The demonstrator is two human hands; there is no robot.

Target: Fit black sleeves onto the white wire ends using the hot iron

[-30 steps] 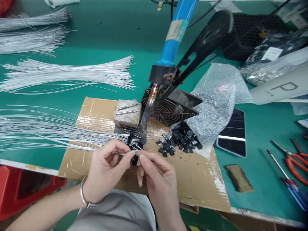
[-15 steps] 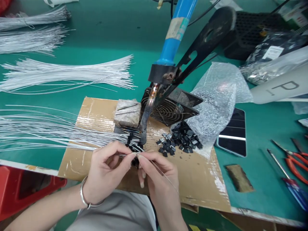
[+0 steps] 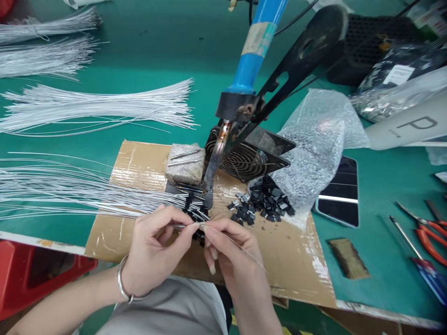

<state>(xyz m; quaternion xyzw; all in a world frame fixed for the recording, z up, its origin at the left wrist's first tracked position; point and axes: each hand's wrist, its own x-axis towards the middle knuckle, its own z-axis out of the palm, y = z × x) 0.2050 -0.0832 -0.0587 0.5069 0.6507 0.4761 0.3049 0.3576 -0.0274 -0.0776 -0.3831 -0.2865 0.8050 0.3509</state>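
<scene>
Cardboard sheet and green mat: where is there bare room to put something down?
Bare: the cardboard at its front right, between the black parts and the right hand; the green mat at the back, between the wire bundles and the blue handle. Crowded: the middle, where the left hand and right hand pinch a thin wire.

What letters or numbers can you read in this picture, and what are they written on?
"P", with a small mark beside it: on the white sheet at the right.
The white label on the dark bag: too blurred to read.
The pale tape on the blue handle: no letters visible.
The thin wire pinched by the left hand and right hand: no writing.
</scene>
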